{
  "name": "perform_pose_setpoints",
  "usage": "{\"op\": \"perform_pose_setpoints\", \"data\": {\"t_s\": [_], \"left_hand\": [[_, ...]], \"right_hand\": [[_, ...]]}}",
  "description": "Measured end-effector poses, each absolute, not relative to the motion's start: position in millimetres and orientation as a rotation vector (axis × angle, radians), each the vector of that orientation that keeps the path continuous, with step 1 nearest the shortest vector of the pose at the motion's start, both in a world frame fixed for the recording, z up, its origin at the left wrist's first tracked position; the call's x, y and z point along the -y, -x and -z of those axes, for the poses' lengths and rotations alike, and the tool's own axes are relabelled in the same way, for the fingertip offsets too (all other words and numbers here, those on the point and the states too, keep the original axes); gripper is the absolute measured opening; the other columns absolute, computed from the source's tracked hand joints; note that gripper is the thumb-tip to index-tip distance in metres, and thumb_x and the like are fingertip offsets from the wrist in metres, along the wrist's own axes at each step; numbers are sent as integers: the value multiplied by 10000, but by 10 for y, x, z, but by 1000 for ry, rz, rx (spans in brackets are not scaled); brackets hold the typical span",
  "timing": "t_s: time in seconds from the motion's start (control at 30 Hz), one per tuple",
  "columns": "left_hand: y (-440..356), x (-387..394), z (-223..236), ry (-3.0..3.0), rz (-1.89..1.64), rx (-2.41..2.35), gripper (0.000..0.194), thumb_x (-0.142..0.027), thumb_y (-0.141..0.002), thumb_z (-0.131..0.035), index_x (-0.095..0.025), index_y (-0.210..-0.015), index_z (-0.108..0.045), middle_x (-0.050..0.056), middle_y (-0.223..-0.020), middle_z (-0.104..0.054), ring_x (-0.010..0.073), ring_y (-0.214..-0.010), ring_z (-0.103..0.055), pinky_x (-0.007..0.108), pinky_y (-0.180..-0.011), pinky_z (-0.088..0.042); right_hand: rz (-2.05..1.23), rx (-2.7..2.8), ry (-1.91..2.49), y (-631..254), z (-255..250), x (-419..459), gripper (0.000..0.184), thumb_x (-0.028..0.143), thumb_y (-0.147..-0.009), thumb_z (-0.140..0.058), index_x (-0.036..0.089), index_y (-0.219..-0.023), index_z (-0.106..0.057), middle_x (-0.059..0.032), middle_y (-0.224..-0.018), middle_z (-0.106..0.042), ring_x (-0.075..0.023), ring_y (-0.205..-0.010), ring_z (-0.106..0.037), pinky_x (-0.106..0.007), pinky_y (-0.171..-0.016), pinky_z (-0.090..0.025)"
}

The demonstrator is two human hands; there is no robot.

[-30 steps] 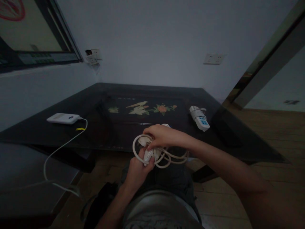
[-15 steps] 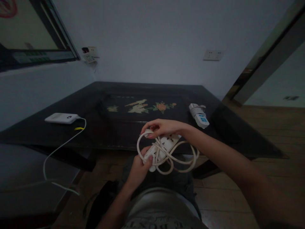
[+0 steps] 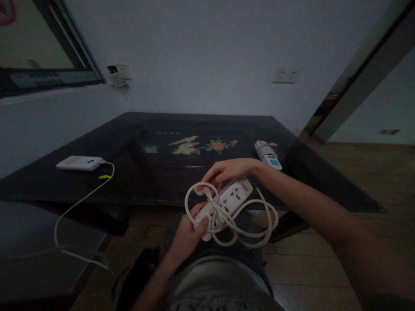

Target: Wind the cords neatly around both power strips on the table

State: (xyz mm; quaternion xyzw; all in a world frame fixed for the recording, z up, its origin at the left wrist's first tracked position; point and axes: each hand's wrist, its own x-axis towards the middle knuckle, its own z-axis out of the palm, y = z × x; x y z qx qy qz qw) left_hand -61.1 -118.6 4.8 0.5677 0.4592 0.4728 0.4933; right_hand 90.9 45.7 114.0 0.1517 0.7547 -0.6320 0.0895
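A white power strip is held slantwise in front of me, just over the table's near edge, its socket face turned up. My left hand grips its lower left end, thumb on top. The strip's white cord is wound in loops around its middle, and wide loops hang out to the right. My right hand reaches over from the right, its fingers pinched on the cord's plug at the upper left. Part of the plug is hidden by the fingers.
On the dark table with a painted bird and flowers, a second power strip with wrapped cord lies right. A white power bank-like device lies left, its cable hanging off the edge. Wall sockets sit behind.
The strip has turned so more of its socket face and right end show. My right hand stays on the plug, shifted slightly. The right loops spread lower. The whole view has moved a little.
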Motion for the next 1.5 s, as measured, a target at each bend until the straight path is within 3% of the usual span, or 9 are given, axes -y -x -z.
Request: {"op": "perform_pose_setpoints", "data": {"t_s": [0.17, 0.3, 0.37, 0.47, 0.6, 0.93, 1.17, 1.33, 1.5], "left_hand": [[594, 1204, -99, -1358, -1147, -1091, 454, -440, -848, -518, -109, -1148, -602, 106, -1052, -686, 231, -936, -630, 294, -826, -482], [606, 1221, -105, -1345, -1134, -1095, 444, -449, -844, -523, -121, -1128, -615, 100, -1052, -687, 236, -950, -627, 298, -835, -480], [625, 1232, -100, -1324, -1133, -1104, 457, -462, -837, -531, -119, -1127, -615, 105, -1049, -687, 246, -955, -625, 310, -839, -482], [654, 1245, -93, -1268, -1146, -1113, 509, -495, -819, -545, -111, -1149, -600, 120, -1042, -688, 261, -950, -628, 323, -825, -491], [650, 1274, -86, -1265, -1148, -1085, 537, -524, -798, -568, -114, -1144, -606, 128, -1058, -687, 255, -910, -643, 309, -778, -510], [638, 1399, 136, -1138, -1485, -1176, 575, -584, -733, -599, -137, -1087, -669, 121, -1059, -703, 320, -1076, -599, 428, -972, -454], [607, 1349, 121, -1152, -1490, -1163, 597, -596, -716, -614, -139, -1096, -668, 128, -1079, -699, 319, -1060, -613, 406, -941, -483], [658, 1209, 16, -1057, -1414, -1132, 572, -548, -764, -600, -125, -1148, -625, 131, -1068, -696, 304, -1028, -628, 384, -863, -517], [744, 1170, -3, -1112, -1327, -1101, 535, -519, -759, -627, -115, -1110, -650, 119, -996, -711, 284, -961, -642, 352, -853, -504]], "right_hand": [[1306, -2810, -351, -899, -1104, -388, 278, 166, -720, -706, 164, -998, -711, -10, -850, -644, -120, -814, -573, -225, -745, -445], [1092, -3059, -298, -907, -1061, -356, 120, 221, -717, -736, 166, -824, -728, -45, -1002, -598, -145, -953, -535, -269, -853, -416], [1189, -3042, -293, -969, -1055, -424, 107, 235, -725, -730, 158, -798, -712, -55, -1056, -618, -150, -994, -550, -282, -883, -409], [1329, -2944, -482, -1140, -1032, -632, 190, 280, -742, -708, 143, -873, -697, -42, -903, -682, -140, -845, -611, -265, -780, -443], [1222, -2948, -779, -1409, -949, -915, 275, 365, -761, -673, 113, -869, -696, -37, -770, -678, -131, -716, -600, -238, -677, -426], [1326, -2953, -1018, -1697, -626, -943, 296, 327, -748, -602, 83, -881, -706, -70, -844, -697, -187, -799, -606, -271, -733, -438], [1425, -2956, -1202, -1821, -555, -879, 255, 295, -691, -637, 117, -865, -693, -83, -882, -710, -232, -859, -623, -315, -772, -463], [1579, -3023, -1351, -1797, -471, -897, 298, 317, -743, -620, 100, -943, -655, -104, -958, -678, -192, -869, -610, -298, -790, -454], [1880, -2815, -1417, -1579, -368, -955, 326, 363, -744, -652, 134, -977, -650, -30, -815, -643, -124, -685, -558, -243, -628, -421]]}}
